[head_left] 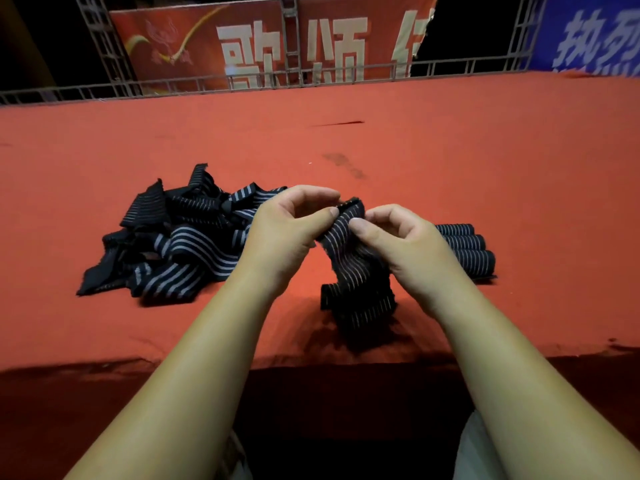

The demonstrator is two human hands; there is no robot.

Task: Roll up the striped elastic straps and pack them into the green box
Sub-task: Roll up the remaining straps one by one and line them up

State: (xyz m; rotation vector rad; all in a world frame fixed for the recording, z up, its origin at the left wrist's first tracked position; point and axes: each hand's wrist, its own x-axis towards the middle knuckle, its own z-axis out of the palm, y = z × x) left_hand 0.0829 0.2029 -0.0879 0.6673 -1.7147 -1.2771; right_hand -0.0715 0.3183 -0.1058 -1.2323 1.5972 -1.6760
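At frame centre, left hand (pixel 287 226) and right hand (pixel 398 237) both pinch one striped strap (pixel 349 258)'s top end; loose pile (pixel 173 237) lies left

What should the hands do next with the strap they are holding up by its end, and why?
Probably fold the top edge over and start rolling it down. Both the left hand and right hand pinch the upper end of the strap, which hangs unrolled to the red table. Three finished rolls lie to the right; a loose pile waits on the left.
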